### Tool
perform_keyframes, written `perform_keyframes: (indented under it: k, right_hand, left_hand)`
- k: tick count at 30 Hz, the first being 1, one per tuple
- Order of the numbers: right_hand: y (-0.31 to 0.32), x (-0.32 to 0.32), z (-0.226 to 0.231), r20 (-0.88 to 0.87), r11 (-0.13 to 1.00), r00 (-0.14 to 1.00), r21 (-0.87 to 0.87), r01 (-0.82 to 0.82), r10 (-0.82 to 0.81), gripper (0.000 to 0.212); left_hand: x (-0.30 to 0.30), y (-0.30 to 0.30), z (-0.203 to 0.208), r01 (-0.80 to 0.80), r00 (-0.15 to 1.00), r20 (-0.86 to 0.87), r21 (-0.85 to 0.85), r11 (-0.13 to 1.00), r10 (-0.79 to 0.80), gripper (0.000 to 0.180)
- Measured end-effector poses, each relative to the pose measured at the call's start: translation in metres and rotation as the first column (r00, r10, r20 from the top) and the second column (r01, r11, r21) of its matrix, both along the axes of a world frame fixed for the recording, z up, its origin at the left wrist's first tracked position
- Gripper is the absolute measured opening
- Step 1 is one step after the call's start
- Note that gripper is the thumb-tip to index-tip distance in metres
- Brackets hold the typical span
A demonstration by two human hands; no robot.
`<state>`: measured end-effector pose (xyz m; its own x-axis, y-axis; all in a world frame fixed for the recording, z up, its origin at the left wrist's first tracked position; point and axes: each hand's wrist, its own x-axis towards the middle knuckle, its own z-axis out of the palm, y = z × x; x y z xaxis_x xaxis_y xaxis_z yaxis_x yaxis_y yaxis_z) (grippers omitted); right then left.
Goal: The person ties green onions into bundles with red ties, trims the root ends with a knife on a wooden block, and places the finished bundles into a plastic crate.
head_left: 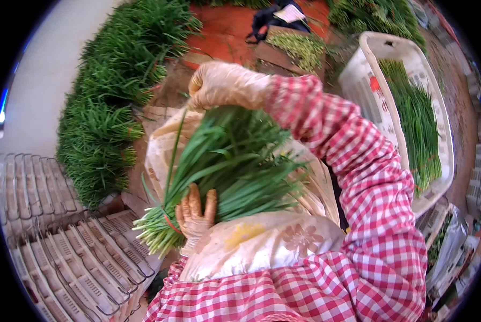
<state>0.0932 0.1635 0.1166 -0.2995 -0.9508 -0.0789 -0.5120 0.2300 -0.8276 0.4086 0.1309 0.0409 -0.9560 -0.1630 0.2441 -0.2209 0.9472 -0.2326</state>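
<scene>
A thick bunch of long green chives lies across my lap on a pale flowered cloth, white stem ends pointing lower left. My left hand, in a thin clear glove, grips the bunch near the stem ends, where a red band circles it. My right hand, gloved too, is closed at the leaf tips at the far end of the bunch. Both arms wear red and white checked sleeves.
A long heap of chive bunches runs along the left. A white plastic crate at right holds more chives. Stacked pale crates sit at lower left. A dark bag lies on red ground at the top.
</scene>
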Motion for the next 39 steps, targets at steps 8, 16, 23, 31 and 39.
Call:
perform_keyframes:
  k: [8, 16, 23, 31, 39]
  right_hand:
    - [0.177, -0.025, 0.022, -0.167, 0.734, 0.875, -0.627, 0.261, -0.454, 0.026]
    - [0.197, 0.06, 0.016, 0.352, 0.852, 0.806, -0.042, 0.521, -0.476, 0.037]
    - [0.151, 0.101, -0.01, 0.167, 0.982, 0.968, -0.009, 0.189, -0.185, 0.049]
    - [0.19, 0.069, 0.024, 0.676, 0.837, 0.715, -0.487, 0.25, 0.18, 0.02]
    - [0.126, 0.047, 0.041, -0.134, 0.915, 0.949, -0.333, 0.227, -0.284, 0.048]
  left_hand:
    - [0.024, -0.028, -0.009, -0.067, 0.98, -0.188, -0.004, 0.998, 0.065, 0.034]
    - [0.023, -0.03, -0.011, -0.021, 0.981, -0.194, -0.048, 0.999, 0.011, 0.034]
    - [0.026, -0.029, -0.018, 0.02, 0.971, -0.236, -0.039, 0.999, -0.029, 0.033]
    - [0.048, -0.036, -0.019, 0.057, 0.964, -0.265, 0.085, 0.995, -0.032, 0.037]
    - [0.048, -0.034, -0.018, 0.055, 0.956, -0.292, 0.078, 0.995, -0.029, 0.035]
